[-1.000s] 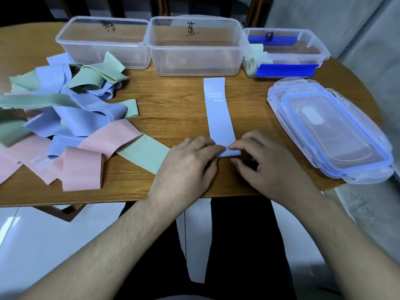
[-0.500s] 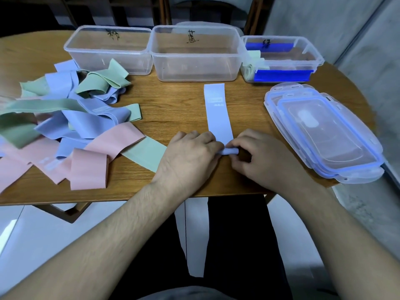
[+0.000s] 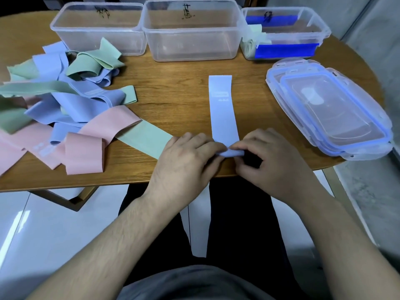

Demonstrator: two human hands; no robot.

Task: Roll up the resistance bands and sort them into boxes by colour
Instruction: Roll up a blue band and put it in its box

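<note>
A pale blue resistance band [image 3: 223, 111] lies flat on the wooden table [image 3: 177, 83], running away from me. Its near end is curled into a small roll [image 3: 230, 153]. My left hand [image 3: 184, 167] and my right hand [image 3: 272, 161] pinch that roll from either side with their fingertips. A heap of loose bands [image 3: 65, 105] in pink, blue and green lies at the left. Three clear boxes stand at the back: the left box [image 3: 97, 29] and the middle box [image 3: 192, 33] hold nothing, and the right box [image 3: 285, 33] holds a rolled green band [image 3: 250, 46].
Stacked clear lids with blue rims [image 3: 331, 111] lie at the table's right edge. A long green band [image 3: 147, 139] reaches under my left hand. The near table edge runs just below my hands, with white floor tiles [image 3: 43, 224] beneath.
The flat near end of the blue band has been turned over into a small roll between my fingertips. The flat part looks slightly shorter.
</note>
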